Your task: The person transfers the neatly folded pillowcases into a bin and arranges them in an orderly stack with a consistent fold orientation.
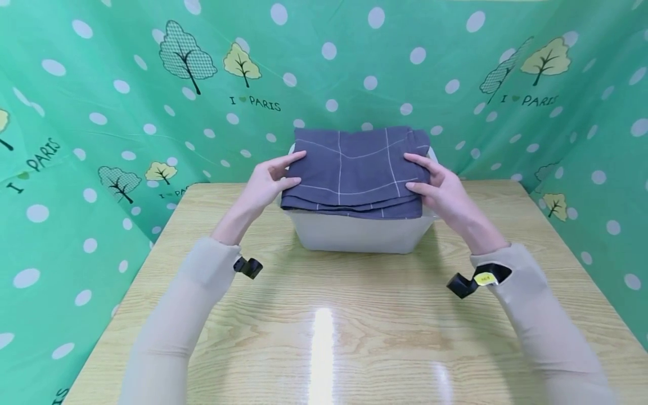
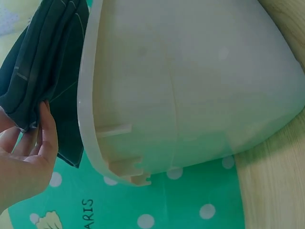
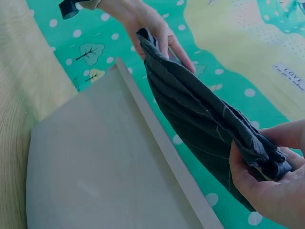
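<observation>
A folded dark blue-grey cloth with thin white grid lines (image 1: pixel 354 163) spans the top of a whitish plastic bin (image 1: pixel 356 233). My left hand (image 1: pixel 270 180) grips the cloth's left side, fingers over and under the folded layers. At the opposite side my right hand (image 1: pixel 437 188) pinches the cloth between thumb and fingers. Seen from the right wrist, the folded cloth (image 3: pixel 200 114) hangs between both hands above the bin's rim (image 3: pixel 157 133). The left wrist view has the cloth's folded edge (image 2: pixel 45 62) in the left fingers, beside the rim. The bin's inside is hidden.
The bin stands toward the back of a wood-grain table (image 1: pixel 374 298). Green dotted fabric (image 1: pixel 349 73) with printed trees hangs behind and along both sides. Small black cameras (image 1: pixel 248 267) sit on the sleeved wrists.
</observation>
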### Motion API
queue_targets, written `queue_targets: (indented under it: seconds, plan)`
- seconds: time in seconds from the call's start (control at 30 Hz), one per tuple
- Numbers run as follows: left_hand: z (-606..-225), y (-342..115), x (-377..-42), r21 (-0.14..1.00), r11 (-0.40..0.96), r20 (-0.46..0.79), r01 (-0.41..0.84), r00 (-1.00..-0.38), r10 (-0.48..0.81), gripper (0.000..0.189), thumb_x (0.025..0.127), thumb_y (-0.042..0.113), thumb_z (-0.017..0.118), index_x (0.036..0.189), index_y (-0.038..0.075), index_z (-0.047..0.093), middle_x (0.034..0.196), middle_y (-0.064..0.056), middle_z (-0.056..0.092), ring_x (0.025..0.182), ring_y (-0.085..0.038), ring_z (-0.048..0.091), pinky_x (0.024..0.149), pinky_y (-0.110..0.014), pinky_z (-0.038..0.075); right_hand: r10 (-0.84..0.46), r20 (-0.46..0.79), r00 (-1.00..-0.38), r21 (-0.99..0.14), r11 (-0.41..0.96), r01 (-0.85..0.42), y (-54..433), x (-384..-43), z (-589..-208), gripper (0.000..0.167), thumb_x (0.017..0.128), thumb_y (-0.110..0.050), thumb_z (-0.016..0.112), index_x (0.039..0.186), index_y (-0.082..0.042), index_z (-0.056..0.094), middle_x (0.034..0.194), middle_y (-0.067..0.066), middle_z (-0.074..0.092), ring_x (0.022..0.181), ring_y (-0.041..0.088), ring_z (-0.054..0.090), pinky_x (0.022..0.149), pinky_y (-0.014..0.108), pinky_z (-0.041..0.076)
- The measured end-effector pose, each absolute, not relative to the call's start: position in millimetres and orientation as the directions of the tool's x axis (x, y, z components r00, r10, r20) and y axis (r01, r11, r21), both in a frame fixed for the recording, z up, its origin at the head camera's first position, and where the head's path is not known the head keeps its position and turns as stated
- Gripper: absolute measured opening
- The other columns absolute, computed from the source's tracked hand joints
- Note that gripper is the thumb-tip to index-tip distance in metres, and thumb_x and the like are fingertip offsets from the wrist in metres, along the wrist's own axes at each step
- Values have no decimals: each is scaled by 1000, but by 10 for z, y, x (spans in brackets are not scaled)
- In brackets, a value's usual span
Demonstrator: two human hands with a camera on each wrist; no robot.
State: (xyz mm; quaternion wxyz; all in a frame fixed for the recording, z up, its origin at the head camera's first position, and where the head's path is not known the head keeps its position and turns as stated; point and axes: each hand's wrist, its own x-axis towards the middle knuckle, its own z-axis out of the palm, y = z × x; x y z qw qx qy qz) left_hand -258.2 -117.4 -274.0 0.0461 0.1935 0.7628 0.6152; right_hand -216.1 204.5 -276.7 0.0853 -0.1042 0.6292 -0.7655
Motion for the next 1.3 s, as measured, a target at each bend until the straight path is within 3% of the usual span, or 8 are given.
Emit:
queue_targets:
  seconds: [0.33, 0.63, 0.87, 1.3]
  plan:
    - [-2741, -1079, -2718, 964, 176, 130, 199, -931, 340, 49, 84, 0, 55, 130, 13, 45, 139, -4, 35, 120, -18, 42, 95, -31, 38, -208, -41, -977, -998, -47, 52, 2100, -2296, -2704, 54, 86, -1, 52, 134, -20, 38, 140, 18, 27, 99, 11, 56, 79, 23, 48]
    - [-2765, -998, -2790, 960, 216, 106, 180, -943, 314, 49, 83, -3, 55, 129, 12, 47, 135, -8, 41, 112, -23, 49, 86, -30, 45, -181, -88, -980, -990, 125, 65, 2125, -2358, -2697, 54, 88, -2, 50, 136, -22, 35, 141, 16, 28, 101, 9, 53, 78, 22, 48]
    - [-2812, -961, -2856, 948, 260, 97, 183, -945, 312, 49, 83, -3, 56, 128, 14, 48, 132, -8, 43, 98, -22, 56, 72, -23, 49, -165, -71, -984, -968, 251, 28, 2143, -2397, -2717, 54, 88, -4, 51, 137, -20, 33, 136, 18, 36, 94, 4, 55, 75, 19, 48]
    - [-2882, -900, -2921, 868, 434, 110, 241, -946, 305, 48, 83, 0, 58, 127, 18, 50, 125, -6, 49, 84, -16, 55, 65, -20, 45, -171, -67, -983, -919, 395, -6, 2192, -2482, -2783, 54, 88, -5, 51, 137, -19, 33, 133, 20, 37, 97, 14, 54, 75, 21, 48]
